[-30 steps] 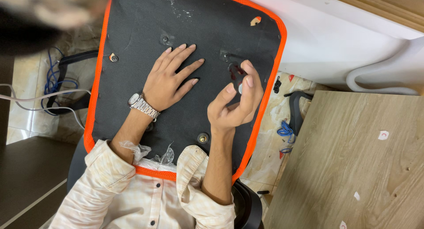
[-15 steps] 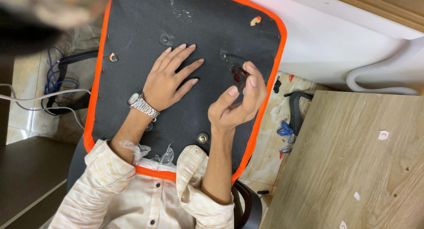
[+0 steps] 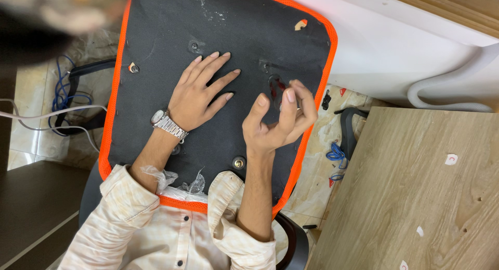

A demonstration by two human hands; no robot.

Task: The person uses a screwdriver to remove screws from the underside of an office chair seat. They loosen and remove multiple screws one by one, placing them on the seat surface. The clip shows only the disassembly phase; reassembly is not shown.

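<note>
Underside of a chair seat [image 3: 171, 20], black fabric with an orange mesh edge, lies face up across the person's lap. Left hand [image 3: 200, 93] is pressed flat on the fabric, fingers spread, bracing the panel; its grip is wide and holds nothing. Right hand [image 3: 278, 121] is raised just over the right side of the seat, fingers curled loosely around a small red-and-black screwdriver [image 3: 277, 88] that stands over a mounting hole [image 3: 265, 67]. Whether the grip is actually closed on the handle I cannot tell: fingertips look slack and the tool is blurred. Looks like mid re-grip between turns on that fastener. Next move would need the fingers closed firmly on the handle, tip kept seated and upright, and the left hand holding the seat steady. Other bolts sit at [image 3: 239, 163], [image 3: 134, 68] and [image 3: 195, 46]. A wood-grain tabletop [image 3: 416, 197] is at right.
</note>
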